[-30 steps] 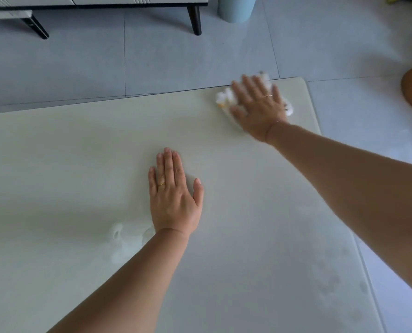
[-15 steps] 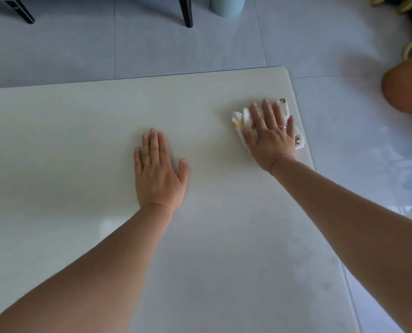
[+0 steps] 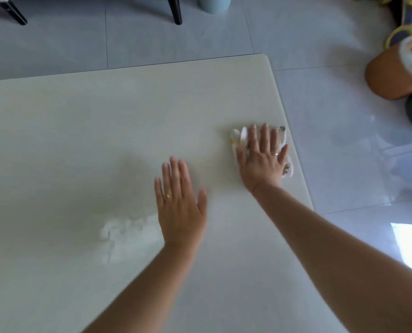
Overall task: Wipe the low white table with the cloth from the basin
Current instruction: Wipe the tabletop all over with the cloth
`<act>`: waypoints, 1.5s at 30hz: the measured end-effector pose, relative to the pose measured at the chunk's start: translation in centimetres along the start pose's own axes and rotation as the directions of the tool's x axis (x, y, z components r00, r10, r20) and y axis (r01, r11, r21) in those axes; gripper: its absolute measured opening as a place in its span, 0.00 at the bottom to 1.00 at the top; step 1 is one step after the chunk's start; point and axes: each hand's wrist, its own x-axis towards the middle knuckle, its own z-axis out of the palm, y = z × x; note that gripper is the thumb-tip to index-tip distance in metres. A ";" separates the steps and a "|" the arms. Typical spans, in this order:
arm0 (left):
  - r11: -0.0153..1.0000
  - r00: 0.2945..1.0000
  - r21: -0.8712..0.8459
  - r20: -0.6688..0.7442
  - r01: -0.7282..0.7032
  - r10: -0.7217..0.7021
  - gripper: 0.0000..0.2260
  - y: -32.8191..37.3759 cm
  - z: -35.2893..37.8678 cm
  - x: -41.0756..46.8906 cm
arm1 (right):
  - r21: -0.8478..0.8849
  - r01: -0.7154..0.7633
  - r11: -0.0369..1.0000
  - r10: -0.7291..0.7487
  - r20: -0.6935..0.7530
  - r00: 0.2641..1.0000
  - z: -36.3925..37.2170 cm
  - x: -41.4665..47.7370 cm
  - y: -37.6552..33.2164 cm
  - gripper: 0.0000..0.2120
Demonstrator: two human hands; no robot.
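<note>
Cloth: one white cloth lies flat under the right hand, near the right edge of the table. Its edges show past the fingertips and beside the little finger.
Cloth and left hand: apart; the left hand lies nearer the middle of the table.
Right hand: released, fingers straight and spread, palm pressing down on the cloth.
Left hand: released, fingers straight and close together, palm flat on the bare tabletop, holding nothing.
Rings: two, one on each hand.
Wet patch: one pale smear just left of the left wrist.
Floor: two black furniture legs and one pale blue container stand beyond the table's far edge.
</note>
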 end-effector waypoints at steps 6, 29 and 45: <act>1.000 0.995 0.002 0.096 -0.003 0.003 0.30 0.9 2.2 -5.3 | -0.129 0.521 0.844 -0.513 0.096 0.853 0.5 -6.3 2.1 0.29; 1.000 0.997 0.006 0.075 -0.010 0.010 0.31 0.8 2.8 -5.4 | -0.036 0.173 0.984 -0.172 0.020 0.985 3.5 -22.7 3.8 0.29; 0.987 0.986 0.005 0.054 0.159 -0.159 0.30 4.2 1.2 -12.4 | -0.074 0.612 0.787 -0.601 0.127 0.789 4.0 -33.4 11.2 0.27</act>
